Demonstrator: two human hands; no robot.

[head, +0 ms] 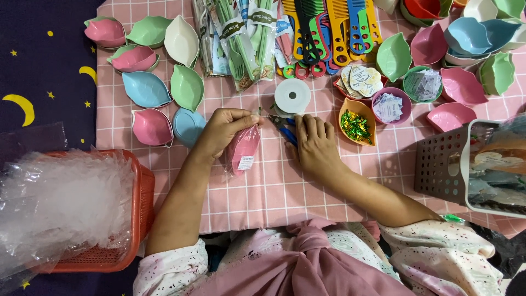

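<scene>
Pink packet [243, 149] in left hand [224, 129]

My left hand [224, 129] at frame centre, grip pinched shut, fingertips right. My right hand [315, 145] just beside it, palm down, fingers curled. Forearms angle in from below.

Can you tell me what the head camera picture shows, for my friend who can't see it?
A person's left hand pinches shut a clear bag holding a pink dish, while the right hand works blue-handled scissors on a pink checked cloth, with leaf-shaped bowls around.
</scene>
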